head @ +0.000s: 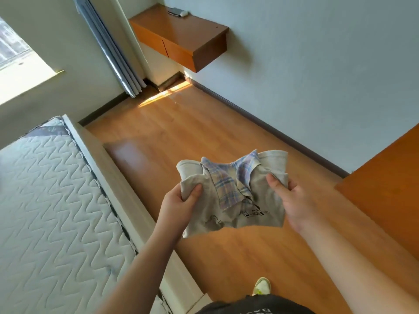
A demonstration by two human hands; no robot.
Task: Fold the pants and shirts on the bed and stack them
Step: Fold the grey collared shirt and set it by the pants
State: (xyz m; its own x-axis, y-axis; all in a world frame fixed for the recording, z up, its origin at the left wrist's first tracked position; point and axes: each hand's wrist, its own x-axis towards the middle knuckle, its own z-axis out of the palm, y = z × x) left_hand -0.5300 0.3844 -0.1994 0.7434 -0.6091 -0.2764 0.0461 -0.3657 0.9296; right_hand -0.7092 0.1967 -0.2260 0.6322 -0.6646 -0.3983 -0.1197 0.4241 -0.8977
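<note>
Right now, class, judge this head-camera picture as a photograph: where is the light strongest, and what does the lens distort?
Head view: the window is blown out white; a bright sun stripe crosses the floor under the wall shelf; wide-angle lens tilts walls and bows the mattress edge; the shirt between left hand and right hand is evenly lit, slightly soft.

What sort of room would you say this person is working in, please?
Most likely a bedroom: a white quilted mattress lies on a pale bed frame, grey curtains hang beside a bright window, and a wall-mounted orange-brown wooden shelf with drawers hangs above the wood-laminate floor.
</note>
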